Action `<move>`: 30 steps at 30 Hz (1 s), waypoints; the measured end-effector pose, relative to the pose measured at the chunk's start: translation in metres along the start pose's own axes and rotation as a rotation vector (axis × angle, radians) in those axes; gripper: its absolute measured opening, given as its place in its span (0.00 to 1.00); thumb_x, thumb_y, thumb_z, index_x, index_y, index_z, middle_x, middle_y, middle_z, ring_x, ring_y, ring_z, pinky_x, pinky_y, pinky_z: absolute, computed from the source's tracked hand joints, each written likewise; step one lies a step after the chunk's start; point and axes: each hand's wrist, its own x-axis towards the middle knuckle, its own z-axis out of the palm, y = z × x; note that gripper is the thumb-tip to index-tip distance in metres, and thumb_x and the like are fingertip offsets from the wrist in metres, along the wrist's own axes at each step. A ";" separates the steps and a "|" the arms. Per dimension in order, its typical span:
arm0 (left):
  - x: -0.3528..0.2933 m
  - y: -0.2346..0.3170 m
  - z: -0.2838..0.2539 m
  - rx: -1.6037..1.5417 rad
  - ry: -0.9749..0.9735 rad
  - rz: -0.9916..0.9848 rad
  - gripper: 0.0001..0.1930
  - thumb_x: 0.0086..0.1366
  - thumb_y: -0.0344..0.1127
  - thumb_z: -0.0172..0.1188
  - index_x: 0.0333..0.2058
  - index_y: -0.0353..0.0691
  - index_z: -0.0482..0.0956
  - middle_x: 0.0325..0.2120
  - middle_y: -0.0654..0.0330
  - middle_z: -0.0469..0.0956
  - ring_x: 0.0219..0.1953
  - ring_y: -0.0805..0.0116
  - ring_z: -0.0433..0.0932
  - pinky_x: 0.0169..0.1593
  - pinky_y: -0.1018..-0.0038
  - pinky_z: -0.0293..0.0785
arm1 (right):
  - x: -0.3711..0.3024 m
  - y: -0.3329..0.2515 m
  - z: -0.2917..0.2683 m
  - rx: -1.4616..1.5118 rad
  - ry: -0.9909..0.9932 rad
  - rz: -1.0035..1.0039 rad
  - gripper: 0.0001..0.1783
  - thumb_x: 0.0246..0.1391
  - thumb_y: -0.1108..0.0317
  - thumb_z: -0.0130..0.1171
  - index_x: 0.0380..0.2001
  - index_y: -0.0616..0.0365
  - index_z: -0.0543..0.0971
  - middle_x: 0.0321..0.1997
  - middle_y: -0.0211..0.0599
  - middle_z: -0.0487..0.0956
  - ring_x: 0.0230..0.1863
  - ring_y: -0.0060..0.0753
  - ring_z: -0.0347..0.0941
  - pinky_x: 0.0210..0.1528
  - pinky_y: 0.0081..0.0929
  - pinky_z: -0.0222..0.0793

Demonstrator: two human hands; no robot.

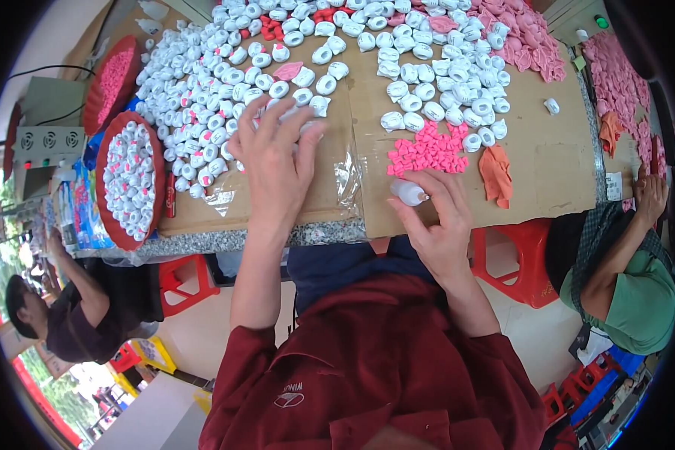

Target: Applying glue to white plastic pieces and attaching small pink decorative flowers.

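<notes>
My left hand [272, 157] reaches over the near edge of a wide spread of small white rounded plastic pieces [225, 90], its fingers apart and slightly blurred. Whether a fingertip touches one of the pieces under it, I cannot tell. In my right hand [442, 225] a small white squeeze bottle [409, 193] lies tilted between thumb and fingers. Just beyond the bottle is a pile of small bright pink pieces [427, 148]. An orange cloth-like piece [495, 176] lies to the right of that hand. Some white pieces on the left carry pink bits.
Cardboard [544, 169] covers the granite-edged table [315, 234]. At left stand a red basket [160, 176] of white pieces and another red basket [96, 97] of pink bits. Pink soft pieces [514, 37] heap at far right. Co-workers sit on both sides, near red stools [529, 281].
</notes>
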 end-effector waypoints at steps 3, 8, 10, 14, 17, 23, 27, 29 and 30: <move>0.019 -0.004 0.004 0.051 -0.002 -0.017 0.11 0.49 0.37 0.62 0.33 0.43 0.79 0.35 0.61 0.74 0.47 0.58 0.64 0.46 0.62 0.52 | -0.001 0.002 0.000 0.010 0.001 -0.016 0.19 0.34 0.75 0.66 0.35 0.60 0.75 0.36 0.38 0.74 0.36 0.37 0.69 0.37 0.27 0.65; 0.027 0.006 -0.002 0.006 -0.186 -0.005 0.12 0.49 0.38 0.63 0.34 0.44 0.80 0.34 0.64 0.75 0.45 0.62 0.66 0.46 0.64 0.52 | -0.001 0.004 -0.001 0.021 0.003 -0.016 0.19 0.34 0.76 0.65 0.35 0.60 0.75 0.35 0.38 0.74 0.35 0.37 0.69 0.36 0.27 0.65; 0.024 0.009 -0.002 0.029 -0.173 0.077 0.12 0.47 0.38 0.64 0.32 0.44 0.81 0.33 0.64 0.75 0.43 0.64 0.66 0.45 0.64 0.52 | -0.001 0.004 -0.001 0.037 0.010 -0.021 0.19 0.33 0.76 0.65 0.34 0.60 0.75 0.34 0.38 0.74 0.34 0.38 0.68 0.35 0.27 0.64; 0.025 0.013 -0.003 0.013 -0.141 0.123 0.12 0.47 0.36 0.64 0.33 0.44 0.80 0.32 0.65 0.75 0.43 0.64 0.66 0.46 0.64 0.52 | -0.002 0.004 -0.005 0.024 -0.010 -0.013 0.18 0.35 0.76 0.64 0.34 0.60 0.74 0.37 0.39 0.75 0.37 0.37 0.70 0.38 0.27 0.65; 0.018 0.020 -0.009 -0.087 -0.114 0.115 0.12 0.49 0.32 0.63 0.35 0.40 0.78 0.34 0.66 0.74 0.41 0.67 0.68 0.43 0.70 0.56 | -0.006 0.004 -0.007 0.158 0.019 -0.023 0.18 0.39 0.76 0.63 0.37 0.63 0.72 0.40 0.42 0.75 0.41 0.36 0.71 0.43 0.26 0.66; -0.034 0.051 -0.024 -1.768 -0.318 -0.847 0.13 0.58 0.24 0.54 0.44 0.33 0.70 0.38 0.59 0.74 0.38 0.71 0.73 0.42 0.79 0.68 | -0.017 -0.010 -0.033 0.479 -0.026 0.183 0.21 0.44 0.75 0.61 0.41 0.68 0.67 0.39 0.46 0.75 0.38 0.30 0.74 0.39 0.22 0.69; -0.054 0.046 -0.016 -1.944 -0.345 -0.920 0.14 0.61 0.26 0.50 0.46 0.35 0.68 0.43 0.54 0.71 0.43 0.67 0.72 0.46 0.76 0.69 | -0.016 -0.013 -0.050 0.338 -0.177 0.157 0.22 0.43 0.72 0.63 0.42 0.67 0.69 0.34 0.40 0.75 0.36 0.23 0.71 0.37 0.17 0.66; -0.055 0.049 -0.016 -1.941 -0.324 -0.926 0.14 0.61 0.26 0.50 0.46 0.35 0.68 0.44 0.53 0.70 0.44 0.67 0.72 0.46 0.76 0.69 | -0.016 -0.020 -0.047 0.430 -0.126 0.300 0.22 0.42 0.69 0.64 0.40 0.67 0.70 0.31 0.36 0.73 0.31 0.20 0.69 0.34 0.15 0.64; -0.056 0.049 -0.015 -1.934 -0.308 -0.927 0.14 0.61 0.26 0.50 0.47 0.35 0.67 0.44 0.53 0.70 0.44 0.67 0.72 0.46 0.75 0.69 | -0.016 -0.019 -0.045 0.427 -0.131 0.300 0.22 0.42 0.69 0.64 0.40 0.67 0.70 0.31 0.36 0.73 0.31 0.20 0.69 0.34 0.15 0.64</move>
